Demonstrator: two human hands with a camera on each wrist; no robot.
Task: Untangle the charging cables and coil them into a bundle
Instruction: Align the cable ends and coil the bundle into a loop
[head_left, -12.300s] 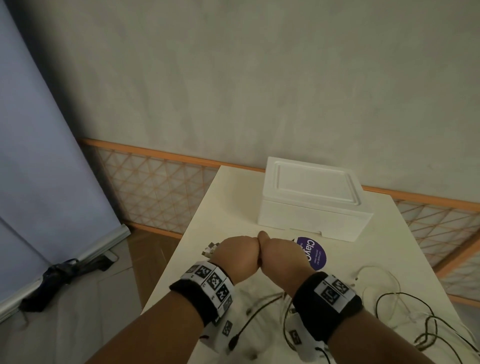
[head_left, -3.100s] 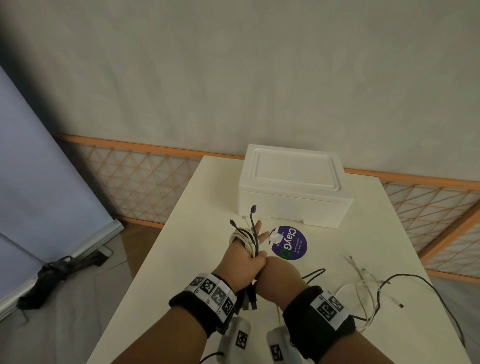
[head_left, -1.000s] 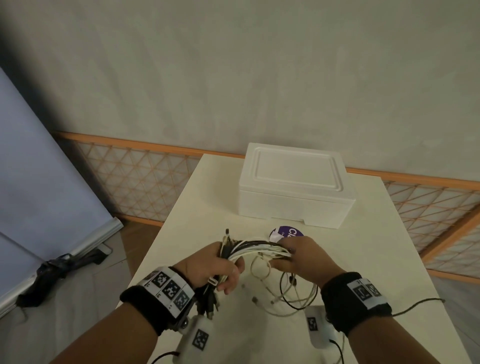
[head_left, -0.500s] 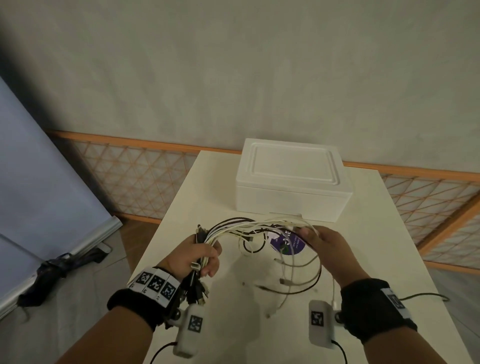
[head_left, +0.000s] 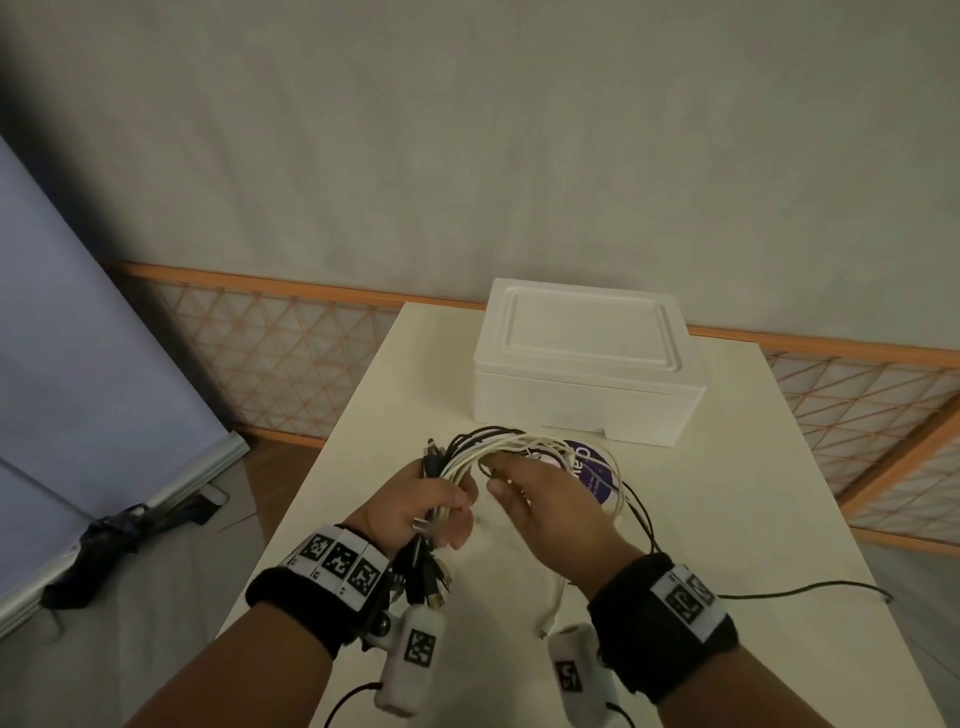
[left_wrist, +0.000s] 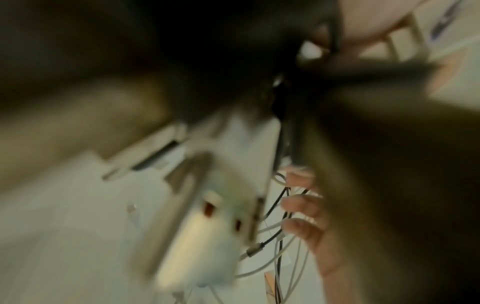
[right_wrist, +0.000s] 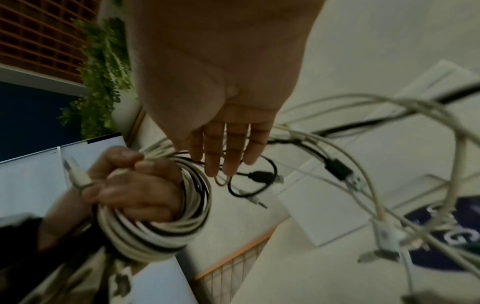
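Note:
A bundle of white and black charging cables (head_left: 498, 447) arches above the table between my hands. My left hand (head_left: 415, 499) grips it, and the right wrist view shows the coil (right_wrist: 155, 236) wound several times round that left hand (right_wrist: 130, 191), with plugs hanging below the wrist. My right hand (head_left: 545, 504) is close beside the left. Its fingers (right_wrist: 223, 156) are straight and touch the loose strands, which loop over and past the hand. The left wrist view is badly blurred; only the right hand's fingers (left_wrist: 301, 205) and a few cables show.
A closed white foam box (head_left: 587, 374) stands at the back of the cream table (head_left: 727, 493). A round purple sticker (head_left: 592, 467) lies under the cable loop. One black cable (head_left: 805, 590) trails off to the right. The table's left edge drops to the floor.
My right hand has come back in towards the left hand, bringing the cable loop with it. The wide arch of half a second ago is now tighter.

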